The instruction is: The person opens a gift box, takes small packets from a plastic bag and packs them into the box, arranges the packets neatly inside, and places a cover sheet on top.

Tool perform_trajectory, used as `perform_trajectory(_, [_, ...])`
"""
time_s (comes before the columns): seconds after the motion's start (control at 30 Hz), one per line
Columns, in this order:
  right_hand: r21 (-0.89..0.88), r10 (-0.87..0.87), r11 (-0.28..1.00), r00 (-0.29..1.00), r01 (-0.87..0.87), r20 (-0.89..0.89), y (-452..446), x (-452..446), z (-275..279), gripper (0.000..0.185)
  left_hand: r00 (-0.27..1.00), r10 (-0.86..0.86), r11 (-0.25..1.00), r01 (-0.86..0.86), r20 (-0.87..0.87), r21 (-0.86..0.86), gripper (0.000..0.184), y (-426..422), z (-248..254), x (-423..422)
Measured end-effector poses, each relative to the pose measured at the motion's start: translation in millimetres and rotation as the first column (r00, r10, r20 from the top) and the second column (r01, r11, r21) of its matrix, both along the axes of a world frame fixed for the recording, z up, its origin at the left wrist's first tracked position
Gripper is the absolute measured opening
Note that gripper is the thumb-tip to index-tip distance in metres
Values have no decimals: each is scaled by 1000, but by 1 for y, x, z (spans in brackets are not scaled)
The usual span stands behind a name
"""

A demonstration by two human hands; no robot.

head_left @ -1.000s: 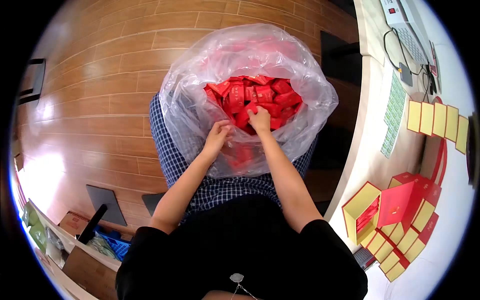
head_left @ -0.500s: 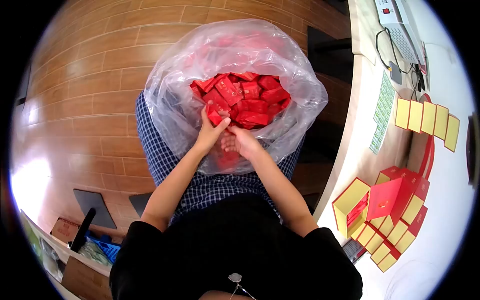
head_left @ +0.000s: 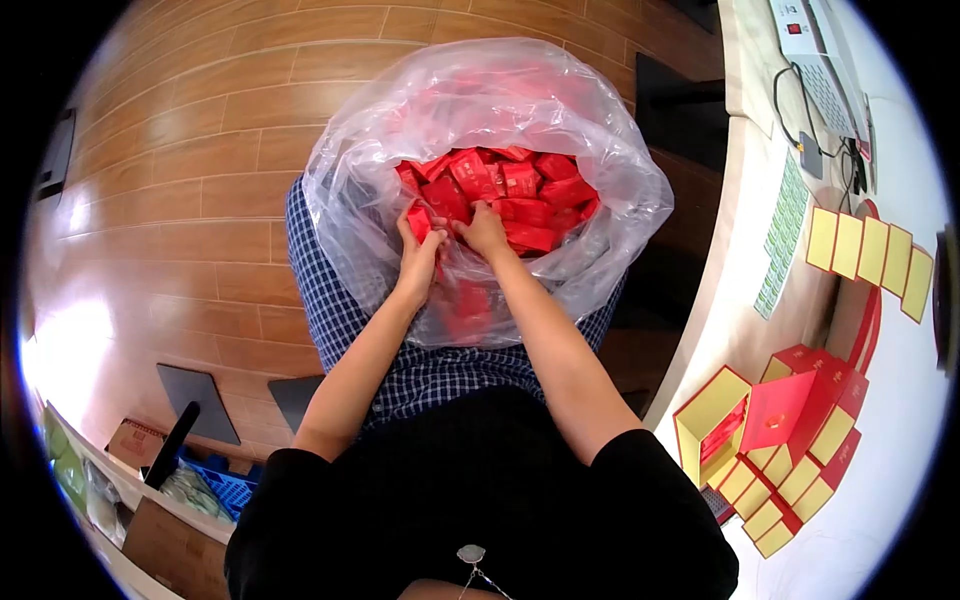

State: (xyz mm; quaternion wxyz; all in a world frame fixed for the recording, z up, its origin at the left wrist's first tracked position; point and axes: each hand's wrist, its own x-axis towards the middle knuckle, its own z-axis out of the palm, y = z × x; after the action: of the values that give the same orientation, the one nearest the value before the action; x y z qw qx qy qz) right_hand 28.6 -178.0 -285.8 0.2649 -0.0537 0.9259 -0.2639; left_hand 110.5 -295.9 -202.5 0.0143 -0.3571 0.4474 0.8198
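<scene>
A large clear plastic bag (head_left: 350,160) stands open between the knees, full of small red packets (head_left: 520,180). My left hand (head_left: 418,262) is at the bag's near left side, its fingers closed around a red packet (head_left: 419,221). Just to its right, my right hand (head_left: 484,232) reaches over the bag's near rim. Its fingers curl down among the packets, and their tips are partly hidden, so what they grip cannot be made out.
On the white table (head_left: 735,215) at right are an open red-and-yellow box (head_left: 712,425) with red packets inside, several stacked boxes (head_left: 800,470), a green sticker sheet (head_left: 785,235) and a white machine (head_left: 820,70) with cables. A blue basket (head_left: 222,488) sits at lower left.
My right hand has moved from beside the left hand, fingers up, to among the packets with its fingers curled down. The left hand still holds its packet. The whole view has shifted slightly.
</scene>
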Motion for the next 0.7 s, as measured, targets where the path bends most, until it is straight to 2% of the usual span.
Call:
perform_trajectory(0.07, [41,13,999,998,-16,54,-4,8,-2,48,1000,4,1000,-5,21,27,47,0,-2,0])
perform_trajectory(0.13, [-66,83,994,996,-83,-12,-2,12,-1,47,1000,19,999,-19,13,48,47,-1,-5,0])
perform_trajectory(0.17, [-62,80,995,997,-80,-11,2,11,0,47,999,36,997,-36,3,69,47,-2,-6,0])
perform_trajectory(0.23, [-113,-181,976,982,187,58,7,3,28,49,999,43,997,-45,34,65,46,-2,-2,-3])
perform_trajectory(0.27, [-108,-181,977,982,186,56,13,0,37,49,997,51,997,-54,66,56,44,-2,0,-4])
perform_trajectory(0.33, [-393,-246,825,885,405,395,31,-6,53,61,998,26,998,-30,63,52,46,-1,-2,-5])
perform_trajectory(0.37, [-284,-205,884,853,372,480,39,-8,63,71,998,29,996,-34,52,84,48,0,1,-7])
perform_trajectory(0.4, [-280,-209,885,854,372,476,40,-3,67,71,999,34,992,-39,41,117,50,1,3,-9])
perform_trajectory(0.47, [-424,-126,825,854,373,505,37,11,73,76,999,45,994,-46,14,100,53,6,-10,-8])
perform_trajectory(0.5, [-425,-37,837,809,346,587,37,15,74,73,998,55,995,-54,-10,78,55,7,-9,-8])
perform_trajectory(0.53, [-403,-11,875,843,268,538,28,22,80,74,998,58,995,-57,-10,80,55,6,-8,-8])
perform_trajectory(0.6, [-332,49,926,816,179,576,19,29,71,69,986,-140,957,157,-86,243,61,1,-5,-6])
perform_trajectory(0.63, [-334,52,926,815,177,576,16,30,70,69,987,-138,958,155,-85,241,61,1,-8,-6])
perform_trajectory(0.7, [-141,34,990,987,-11,159,8,35,78,67,991,-133,991,133,34,8,66,4,-14,-4])
